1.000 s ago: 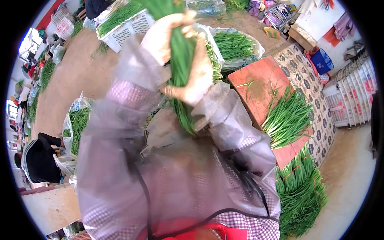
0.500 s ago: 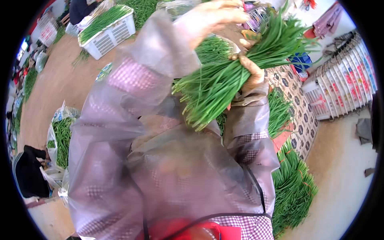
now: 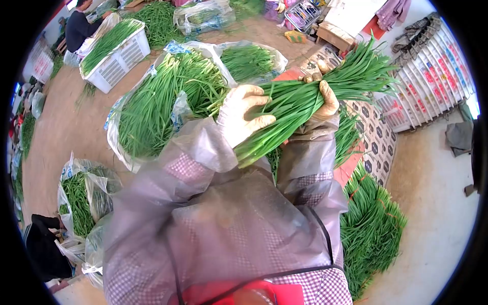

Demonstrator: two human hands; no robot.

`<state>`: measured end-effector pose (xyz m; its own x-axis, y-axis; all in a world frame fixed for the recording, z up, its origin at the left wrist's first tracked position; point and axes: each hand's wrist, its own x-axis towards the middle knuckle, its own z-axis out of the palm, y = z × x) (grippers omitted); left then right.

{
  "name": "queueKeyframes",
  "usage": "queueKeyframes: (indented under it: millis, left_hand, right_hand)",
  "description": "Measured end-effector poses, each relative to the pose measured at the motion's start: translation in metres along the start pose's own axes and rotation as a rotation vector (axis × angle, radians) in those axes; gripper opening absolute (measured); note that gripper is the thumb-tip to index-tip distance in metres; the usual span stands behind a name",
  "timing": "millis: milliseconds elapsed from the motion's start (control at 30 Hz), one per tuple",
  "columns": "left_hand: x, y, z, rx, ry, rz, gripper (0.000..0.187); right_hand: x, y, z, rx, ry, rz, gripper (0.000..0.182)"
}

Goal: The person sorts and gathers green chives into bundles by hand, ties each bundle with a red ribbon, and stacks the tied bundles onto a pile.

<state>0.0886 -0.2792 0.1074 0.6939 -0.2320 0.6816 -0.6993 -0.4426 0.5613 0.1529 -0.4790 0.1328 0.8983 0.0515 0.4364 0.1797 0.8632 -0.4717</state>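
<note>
My right hand (image 3: 325, 99), in a stained glove, is wrapped round the middle of a thick bunch of long green stalks (image 3: 292, 104). The bunch lies slanted, with its leafy tips at the upper right and its stalk ends at the lower left. At those ends is my left hand (image 3: 244, 114), in a pale glove, its fingers spread and resting against the stalks. Behind my left hand a big open plastic bag (image 3: 114, 129) holds loose green stalks (image 3: 162, 101).
Tied bundles (image 3: 373, 229) are piled at the lower right, beside a patterned surface (image 3: 373, 142). White stacked crates (image 3: 432, 76) stand at the right. A filled white basket (image 3: 119, 58) is at the upper left, near another person (image 3: 84, 25). A smaller bag (image 3: 101, 188) stands at the left.
My left hand has come down from above the bunch to its stalk ends. The bunch, still in my right hand, has tilted flatter. The big bag has come into fuller view.
</note>
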Motion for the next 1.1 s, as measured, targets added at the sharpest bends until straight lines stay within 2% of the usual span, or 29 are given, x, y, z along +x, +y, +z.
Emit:
queueKeyframes:
  millis: [67,133,167,200,267,300,400,500,533,600,633,667,733,767,800,867,933,967,1000,1067,1100]
  left_hand:
    - [-0.001,-0.001,0.008,-0.333,0.044,-0.251,0.025]
    - [-0.004,-0.011,0.008,-0.599,0.11,-0.339,0.014]
    - [-0.002,-0.01,0.003,-0.75,0.113,-0.532,0.012]
    - [0.0,-0.01,-0.006,-0.734,0.132,-0.532,0.009]
    - [-0.003,-0.022,-0.016,-1.183,0.247,-0.724,0.014]
    - [-0.002,-0.023,-0.026,-1.312,0.2,-0.762,0.021]
    - [-0.014,-0.023,-0.042,-1.574,0.067,-0.78,0.02]
    - [-0.042,-0.037,-0.059,-1.616,-0.029,-0.753,0.022]
    - [-0.049,-0.038,-0.067,-1.6,-0.039,-0.777,0.022]
    - [-0.066,-0.051,-0.084,-1.526,-0.221,-0.712,0.022]
    - [-0.074,-0.063,-0.094,-1.271,-0.402,-0.795,0.019]
    - [-0.069,-0.057,-0.09,-1.27,-0.404,-0.799,0.019]
    - [-0.049,-0.028,-0.074,-0.742,-0.293,-0.63,0.022]
    - [-0.034,-0.018,-0.069,-0.661,-0.323,-0.568,0.025]
    - [-0.018,-0.011,-0.065,-0.579,-0.43,-0.68,0.025]
    - [-0.011,-0.007,-0.031,-0.384,-0.399,-0.542,0.03]
    - [-0.007,0.0,-0.008,-0.107,-0.306,-0.371,0.027]
    - [-0.004,0.0,0.003,-0.1,-0.195,-0.221,0.024]
    - [-0.004,0.004,0.009,-0.101,-0.198,-0.221,0.024]
    - [-0.007,0.016,0.016,-0.824,-0.054,-0.813,0.019]
    - [-0.01,0.009,0.013,-0.872,-0.142,-0.907,0.018]
  right_hand:
    - [0.001,0.002,-0.012,-0.015,0.026,-0.035,0.05]
    - [-0.003,-0.004,-0.017,-0.057,0.034,-0.01,0.048]
    - [-0.004,-0.005,-0.021,-0.013,0.051,-0.007,0.047]
    - [-0.005,-0.007,-0.026,0.032,0.068,-0.004,0.046]
    - [-0.004,-0.011,-0.043,-0.037,0.07,-0.113,0.047]
    - [-0.006,-0.013,-0.053,-0.06,0.077,-0.112,0.049]
    - [-0.008,-0.023,-0.065,-0.018,0.144,-0.171,0.045]
    - [-0.014,-0.047,-0.097,-0.108,0.181,-0.206,0.043]
    - [-0.012,-0.061,-0.119,0.032,0.092,-0.17,0.042]
    - [-0.019,-0.072,-0.118,-0.086,0.035,-0.182,0.042]
    - [-0.021,-0.072,-0.117,0.016,0.02,-0.199,0.042]
    - [-0.022,-0.075,-0.123,0.114,0.029,-0.185,0.042]
    - [-0.023,-0.068,-0.113,0.085,0.038,-0.224,0.044]
    - [-0.024,-0.064,-0.106,0.089,0.038,-0.221,0.044]
    - [-0.024,-0.06,-0.097,0.037,0.017,-0.228,0.045]
    - [-0.025,-0.052,-0.082,-0.013,-0.005,-0.236,0.047]
    - [-0.026,-0.046,-0.074,0.072,-0.063,-0.203,0.049]
    - [-0.024,-0.045,-0.077,0.073,-0.103,-0.192,0.05]
    - [-0.024,-0.043,-0.08,0.072,-0.101,-0.193,0.05]
    - [-0.025,-0.039,-0.083,0.123,-0.106,-0.209,0.049]
    - [-0.025,-0.04,-0.088,0.114,-0.116,-0.206,0.048]
